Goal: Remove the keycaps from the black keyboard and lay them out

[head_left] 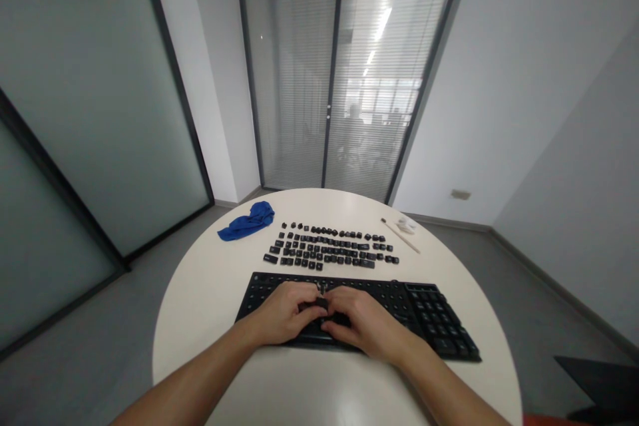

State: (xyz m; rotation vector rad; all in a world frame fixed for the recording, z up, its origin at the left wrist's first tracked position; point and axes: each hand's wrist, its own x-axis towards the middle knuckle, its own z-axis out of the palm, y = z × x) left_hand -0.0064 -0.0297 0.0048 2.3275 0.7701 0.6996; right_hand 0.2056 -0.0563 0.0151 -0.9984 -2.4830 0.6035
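A black keyboard (pixel 389 289) lies across the table in front of me, with many keys off its main block and the number pad still capped. Over its middle, my left hand (pixel 285 311) and my right hand (pixel 363 321) meet, fingers closed. Between their fingertips is a small keycap puller (pixel 322 289) with thin metal wires and a dark body, partly covered by the fingers. Whether a keycap sits in its wires is too small to tell. Beyond the keyboard, loose black keycaps (pixel 327 249) are laid out in rows.
The round cream table (pixel 200 319) carries a crumpled blue cloth (pixel 249 221) at the back left. A thin brush (pixel 401 235) and some small white pieces (pixel 407 225) lie at the back right. A dark object (pixel 604 379) stands beyond the table's right edge.
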